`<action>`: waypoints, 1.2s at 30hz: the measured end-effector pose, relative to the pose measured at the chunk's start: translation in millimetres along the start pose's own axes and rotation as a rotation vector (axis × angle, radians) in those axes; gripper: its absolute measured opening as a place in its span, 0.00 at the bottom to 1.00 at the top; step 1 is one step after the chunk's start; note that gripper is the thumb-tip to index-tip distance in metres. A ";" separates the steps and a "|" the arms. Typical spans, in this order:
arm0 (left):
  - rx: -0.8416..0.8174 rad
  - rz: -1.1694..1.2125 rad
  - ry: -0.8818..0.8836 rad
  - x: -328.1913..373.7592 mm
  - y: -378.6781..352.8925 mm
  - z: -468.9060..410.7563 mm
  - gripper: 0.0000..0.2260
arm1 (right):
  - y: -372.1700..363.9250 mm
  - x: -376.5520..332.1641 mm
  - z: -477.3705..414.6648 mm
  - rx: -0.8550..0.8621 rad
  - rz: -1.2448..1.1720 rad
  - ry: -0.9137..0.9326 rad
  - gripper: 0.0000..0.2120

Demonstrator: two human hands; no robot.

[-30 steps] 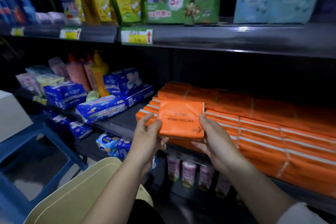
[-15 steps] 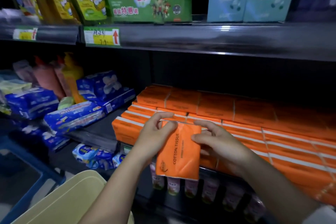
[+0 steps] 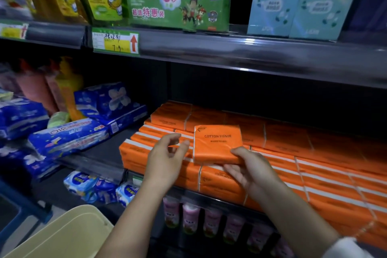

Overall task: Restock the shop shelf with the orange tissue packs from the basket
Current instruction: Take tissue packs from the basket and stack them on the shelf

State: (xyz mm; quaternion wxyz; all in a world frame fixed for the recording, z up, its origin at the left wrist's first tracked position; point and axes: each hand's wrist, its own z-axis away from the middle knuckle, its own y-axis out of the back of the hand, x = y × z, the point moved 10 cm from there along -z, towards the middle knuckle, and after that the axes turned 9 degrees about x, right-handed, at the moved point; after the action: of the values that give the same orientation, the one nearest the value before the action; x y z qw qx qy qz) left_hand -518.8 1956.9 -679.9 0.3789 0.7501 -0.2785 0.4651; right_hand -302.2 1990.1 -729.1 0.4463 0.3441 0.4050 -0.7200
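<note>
The shelf runs across the middle of the view, and most of it from the centre out to 4 o'clock is filled by the stacked orange packs, layered several deep and stepped down toward the front edge. At 9 o'clock sit the blue packs, with a bare strip of shelf between them and the orange stack. The cream basket fills the 7 o'clock corner, and its contents are out of sight. At dead centre one orange tissue pack lies nearly flat, printed face up, on or just over the front rows of the stack; whether it already rests there cannot be told. The right hand, at 5 o'clock of the pack, pinches its near edge, thumb on top and fingers beneath. The left hand, at 8 o'clock of it, holds nothing, its fingers loosely curled just beside the pack's left edge. The risk, as I judge it, lies in the one-handed hold on slippery film: let go before the pack sits squarely and it may slide down the stepped front, over the lip toward the pink bottles at 6 o'clock, or push a front pack off with it.
</note>
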 end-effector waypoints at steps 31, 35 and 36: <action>-0.134 -0.352 -0.189 4.1 -50.0 3.8 0.21 | 0.5 -27.7 -15.9 0.003 0.982 0.394 0.16; -0.131 -0.362 -0.225 4.8 -50.6 3.8 0.21 | 10.3 -56.0 -14.6 0.070 1.128 0.582 0.23; -0.130 -0.366 -0.231 4.8 -50.7 3.5 0.21 | 13.9 -66.4 -11.3 0.092 1.169 0.653 0.23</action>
State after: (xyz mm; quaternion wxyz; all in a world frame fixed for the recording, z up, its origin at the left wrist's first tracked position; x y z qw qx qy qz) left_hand -476.1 1981.9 -692.2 0.4702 0.8103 -0.2086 0.2807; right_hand -263.6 2020.5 -680.9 0.6024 0.7256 0.2352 -0.2352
